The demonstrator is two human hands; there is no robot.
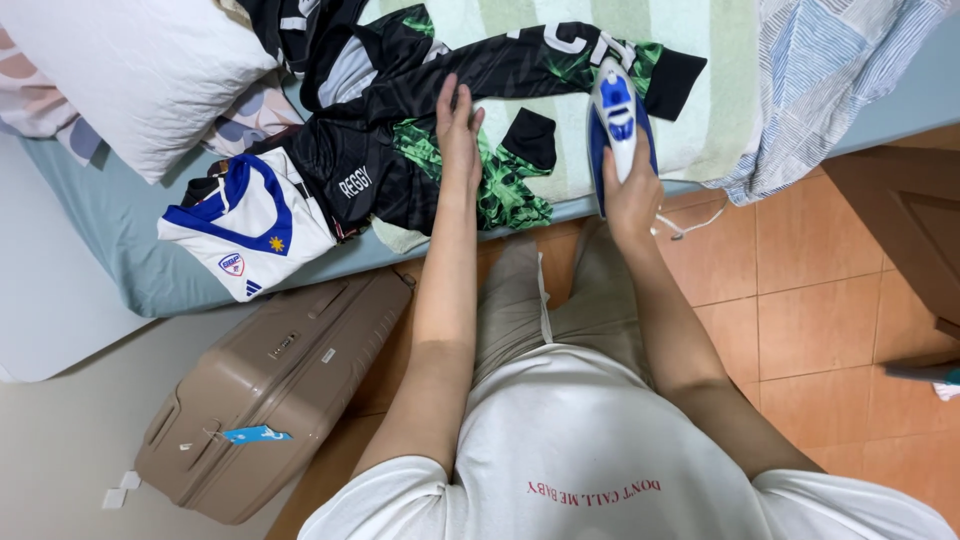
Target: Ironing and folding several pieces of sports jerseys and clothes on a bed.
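The iron (618, 125) is held in the right hand (632, 195) on the black shirt (400, 130). The left hand (458, 130) lies flat and open on it.

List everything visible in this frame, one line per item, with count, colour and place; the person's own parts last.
black and green jersey: 1, black with green pattern, spread on the bed towel
iron: 1, blue and white, on the jersey's sleeve at the bed edge
white jersey: 1, white with blue trim, folded on the bed, left of the black one
towel: 1, pale green and cream stripes, under the jerseys
pillow: 1, white, upper left on the bed
blanket: 1, blue and white patterned, upper right
suitcase: 1, tan, lying on the floor by the bed
floor tiles: orange, right side
left hand: flat on the black jersey
right hand: gripping the iron's handle
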